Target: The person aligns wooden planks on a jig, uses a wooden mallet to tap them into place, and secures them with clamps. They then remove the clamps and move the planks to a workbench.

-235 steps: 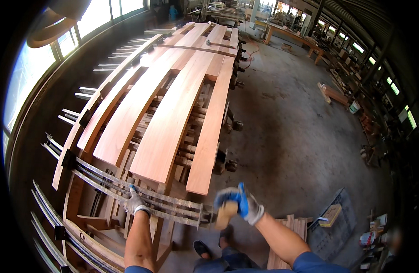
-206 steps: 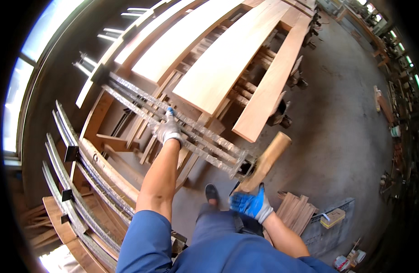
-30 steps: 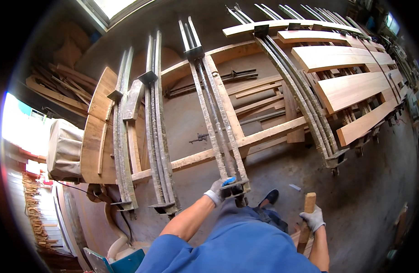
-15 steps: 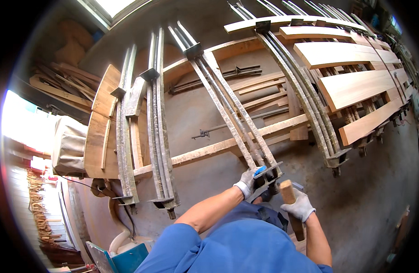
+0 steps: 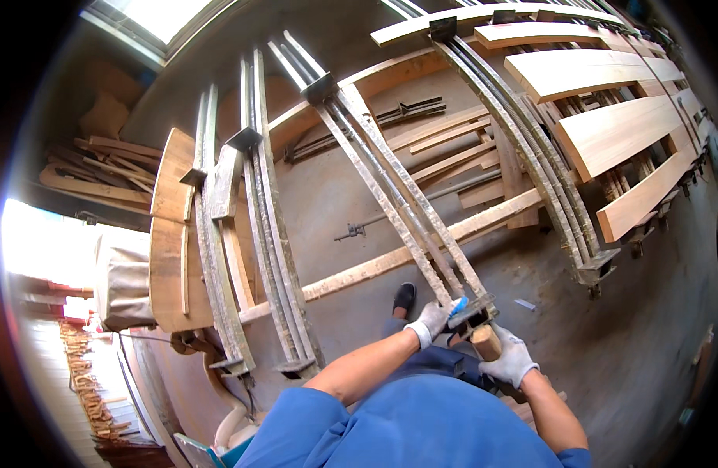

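Note:
A long metal bar clamp [image 5: 390,187] with parallel rails slants across the wooden frame toward me. My left hand [image 5: 431,321], in a pale work glove, is closed at the near end of its rails. A small bright blue patch [image 5: 458,306] shows by the fingertips; I cannot make out what it is. At the clamp's near end plate [image 5: 476,312], my gloved right hand [image 5: 513,359] grips a thick wooden piece [image 5: 485,342] with a rounded, light end. That end sits right by the plate; whether they touch is unclear. The rest of the piece is hidden.
More bar clamps [image 5: 269,218] lie across the frame's wooden rail [image 5: 398,256] on the left and right. Pale boards [image 5: 620,136] rest on clamps at the right. Scrap wood [image 5: 102,168] is piled at the far left. My dark shoe [image 5: 405,296] stands below the rail.
My right hand has brought the wooden piece in against the clamp's near end area. The left hand stays at the clamp. The view has shifted slightly, and my shoe now shows.

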`<control>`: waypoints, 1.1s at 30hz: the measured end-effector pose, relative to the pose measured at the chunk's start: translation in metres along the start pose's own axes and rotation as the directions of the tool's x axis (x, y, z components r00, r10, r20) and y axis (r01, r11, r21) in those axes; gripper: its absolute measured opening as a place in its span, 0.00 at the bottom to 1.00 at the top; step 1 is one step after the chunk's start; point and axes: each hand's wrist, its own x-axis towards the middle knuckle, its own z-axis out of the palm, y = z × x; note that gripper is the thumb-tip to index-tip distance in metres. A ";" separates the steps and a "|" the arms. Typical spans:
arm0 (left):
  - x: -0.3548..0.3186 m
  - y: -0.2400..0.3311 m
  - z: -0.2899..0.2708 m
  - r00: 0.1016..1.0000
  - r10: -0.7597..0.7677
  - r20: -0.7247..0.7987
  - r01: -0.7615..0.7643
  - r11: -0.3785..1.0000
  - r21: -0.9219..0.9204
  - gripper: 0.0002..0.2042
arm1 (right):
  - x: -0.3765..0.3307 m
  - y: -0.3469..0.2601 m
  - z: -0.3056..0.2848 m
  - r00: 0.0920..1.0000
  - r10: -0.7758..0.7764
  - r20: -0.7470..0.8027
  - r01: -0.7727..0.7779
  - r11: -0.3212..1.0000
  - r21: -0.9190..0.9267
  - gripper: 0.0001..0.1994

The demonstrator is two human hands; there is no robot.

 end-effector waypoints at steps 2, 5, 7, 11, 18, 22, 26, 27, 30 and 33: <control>-0.034 0.053 0.000 0.979 -0.181 0.094 0.146 0.945 0.294 0.21 | -0.005 0.000 0.003 0.999 0.034 -0.018 -0.034 0.999 0.017 0.49; -0.045 0.101 -0.041 0.966 -0.172 0.191 -0.025 0.676 0.736 0.22 | -0.009 -0.015 0.002 0.996 0.082 -0.032 -0.081 0.996 0.049 0.48; -0.043 0.142 -0.071 0.968 -0.151 0.202 -0.055 0.656 0.753 0.20 | -0.012 -0.012 0.003 0.992 0.123 -0.026 -0.121 0.991 0.065 0.49; -0.011 0.198 -0.120 0.992 0.119 -0.034 -0.072 0.781 0.620 0.12 | -0.018 -0.015 0.009 0.984 0.158 -0.079 -0.153 0.986 0.063 0.50; 0.038 0.244 -0.170 0.957 0.044 -0.285 -0.015 0.995 0.102 0.10 | -0.019 -0.010 0.020 0.974 0.190 -0.124 -0.165 0.968 0.191 0.50; 0.069 0.255 -0.215 0.925 -0.055 -0.376 0.042 0.998 -0.042 0.10 | -0.011 -0.013 0.011 0.966 0.252 -0.059 -0.223 0.926 0.305 0.45; 0.090 0.297 -0.198 0.892 -0.012 -0.452 0.021 1.000 0.014 0.15 | -0.009 0.028 0.038 0.930 0.360 -0.075 -0.269 0.804 0.531 0.31; 0.096 0.305 -0.196 0.888 0.012 -0.459 0.007 0.999 0.039 0.16 | -0.009 0.031 0.043 0.922 0.377 -0.091 -0.246 0.749 0.615 0.29; 0.130 0.333 -0.200 0.883 0.103 -0.458 -0.029 0.986 0.166 0.24 | -0.013 0.035 0.052 0.896 0.422 -0.141 -0.152 0.589 0.794 0.25; 0.160 0.355 -0.194 0.848 0.204 -0.489 -0.101 0.968 0.228 0.23 | -0.021 0.035 0.059 0.860 0.506 0.069 -0.274 0.343 0.899 0.25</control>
